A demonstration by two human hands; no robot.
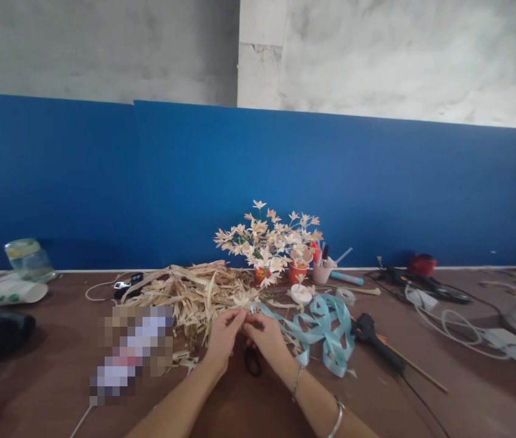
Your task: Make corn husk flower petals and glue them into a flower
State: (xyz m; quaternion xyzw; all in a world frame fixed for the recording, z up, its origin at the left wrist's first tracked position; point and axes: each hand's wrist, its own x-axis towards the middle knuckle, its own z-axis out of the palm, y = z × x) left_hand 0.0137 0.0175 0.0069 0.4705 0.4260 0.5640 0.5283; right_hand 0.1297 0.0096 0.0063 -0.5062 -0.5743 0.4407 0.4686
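My left hand and my right hand meet at the middle of the brown table, fingertips pinched together on a small pale piece of dried husk. A pile of dried husk strips lies just beyond my left hand. A light blue ribbon curls beside my right hand, one end reaching my fingers. Black scissors lie on the table under my wrists. Behind stands a bouquet of pale husk flowers in a red cup.
A black glue gun with a stick lies right of the ribbon. Cups with pens, tape rolls, white cables and a red object sit at the back right. A jar, a white cup and a dark bag are at the left. A blue panel backs the table.
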